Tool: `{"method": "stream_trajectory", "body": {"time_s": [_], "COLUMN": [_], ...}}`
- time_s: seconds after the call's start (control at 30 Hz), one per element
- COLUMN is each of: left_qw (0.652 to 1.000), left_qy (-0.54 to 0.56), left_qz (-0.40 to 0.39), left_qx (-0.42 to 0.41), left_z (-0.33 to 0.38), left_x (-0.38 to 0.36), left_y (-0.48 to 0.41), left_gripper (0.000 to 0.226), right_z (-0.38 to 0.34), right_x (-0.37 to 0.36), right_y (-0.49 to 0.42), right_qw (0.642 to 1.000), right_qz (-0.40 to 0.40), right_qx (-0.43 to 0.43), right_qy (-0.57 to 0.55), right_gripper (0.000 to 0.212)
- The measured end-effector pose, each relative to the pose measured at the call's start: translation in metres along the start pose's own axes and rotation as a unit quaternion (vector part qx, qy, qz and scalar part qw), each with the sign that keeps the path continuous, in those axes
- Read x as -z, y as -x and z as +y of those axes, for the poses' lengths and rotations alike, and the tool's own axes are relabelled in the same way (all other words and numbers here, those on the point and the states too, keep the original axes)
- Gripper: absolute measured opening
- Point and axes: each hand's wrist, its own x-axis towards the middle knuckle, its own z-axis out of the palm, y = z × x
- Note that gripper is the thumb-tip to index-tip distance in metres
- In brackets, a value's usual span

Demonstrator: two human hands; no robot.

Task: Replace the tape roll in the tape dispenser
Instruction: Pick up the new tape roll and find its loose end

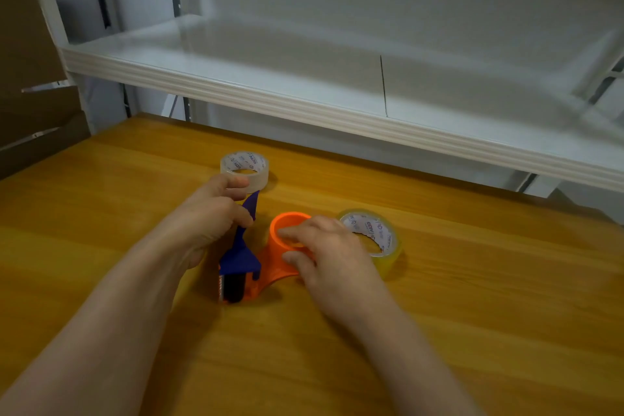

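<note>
Hands both hold the tape dispenser (241, 268) lying on the worktop (472, 314): left hand (209, 216) grips its blue handle (250, 204), right hand (327, 246) pinches the bare orange hub (282, 221). Plastic looks light and stiff. The yellowish roll (383, 240) just beside looks slick, best taken by its rim.

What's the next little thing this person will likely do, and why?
Probably the right hand lets go of the orange hub and reaches for the yellowish tape roll just beside it, to slip it on. The hub is bare, and the left hand grips the dispenser's blue handle, steadying it.
</note>
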Motion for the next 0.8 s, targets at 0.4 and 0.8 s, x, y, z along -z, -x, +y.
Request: {"method": "stream_trajectory", "body": {"time_s": [0.4, 0.8], "left_qw": [0.972, 0.978], "left_qy": [0.021, 0.026], "left_qz": [0.119, -0.041], "left_qx": [-0.201, -0.205], "left_z": [0.019, 0.019], "left_x": [-0.012, -0.039], "left_y": [0.021, 0.038], "left_gripper": [0.029, 0.024], "right_z": [0.055, 0.051], "right_x": [0.066, 0.055], "right_y": [0.023, 0.017], "right_qw": [0.984, 0.972], "right_qz": [-0.017, -0.081], "right_qx": [-0.171, -0.177], "right_qy": [0.045, 0.135], "right_gripper": [0.036, 0.026]}}
